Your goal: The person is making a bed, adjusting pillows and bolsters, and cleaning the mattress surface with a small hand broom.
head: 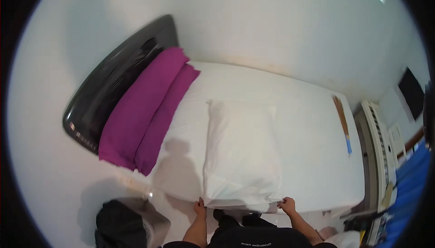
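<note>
A white pillow (243,149) in a white pillowcase lies flat near the front edge of a bed with a white sheet (316,132). At its near left corner, my left hand (200,207) pinches the fabric between thumb and fingers. The near right corner is bunched into folds where my right hand (287,205) grips it. Between my hands, the pillow's near edge reaches the mattress edge, just in front of my legs. Two purple pillows (146,112) rest against the dark headboard (112,85), partly overlapping.
A stick broom (341,122) with a blue handle lies at the foot of the bed. Beyond it stands a long pale keyboard instrument (379,139). Blue curtain fabric (411,180) hangs at the right. Black cloth (119,224) drapes over a basket (158,222) at lower left.
</note>
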`<state>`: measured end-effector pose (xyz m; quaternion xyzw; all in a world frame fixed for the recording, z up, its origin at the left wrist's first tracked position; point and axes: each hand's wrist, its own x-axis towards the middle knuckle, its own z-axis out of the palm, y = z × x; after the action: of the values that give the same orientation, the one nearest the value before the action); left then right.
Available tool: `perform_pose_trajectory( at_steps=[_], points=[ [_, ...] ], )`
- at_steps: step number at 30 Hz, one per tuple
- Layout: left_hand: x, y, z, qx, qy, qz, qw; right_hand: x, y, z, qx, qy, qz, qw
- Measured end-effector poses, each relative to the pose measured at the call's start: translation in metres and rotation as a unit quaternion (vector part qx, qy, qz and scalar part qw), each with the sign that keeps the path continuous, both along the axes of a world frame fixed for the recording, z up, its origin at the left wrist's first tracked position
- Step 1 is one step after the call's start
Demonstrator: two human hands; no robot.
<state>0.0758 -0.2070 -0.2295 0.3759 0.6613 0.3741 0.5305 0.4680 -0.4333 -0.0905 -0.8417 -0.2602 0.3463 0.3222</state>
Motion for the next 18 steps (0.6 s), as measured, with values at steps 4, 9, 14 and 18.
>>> perform_pose_trajectory(
  at_steps=[4,9,14,18],
  points=[
    [-0.001,0.000,0.021,-0.082,0.041,-0.079,0.993,-0.002,-0.012,-0.004,0.005,-0.039,-0.028,0.999],
    [0.000,0.003,0.074,-0.267,-0.123,-0.118,0.949,-0.006,-0.021,-0.008,0.056,-0.058,-0.065,0.995],
    [0.027,0.001,0.107,-0.209,-0.168,-0.091,0.959,0.004,-0.018,0.020,0.099,-0.100,0.043,0.989],
    [0.034,0.017,0.125,-0.082,-0.201,-0.150,0.965,0.032,0.003,0.061,0.151,-0.180,0.094,0.968]
  ],
)
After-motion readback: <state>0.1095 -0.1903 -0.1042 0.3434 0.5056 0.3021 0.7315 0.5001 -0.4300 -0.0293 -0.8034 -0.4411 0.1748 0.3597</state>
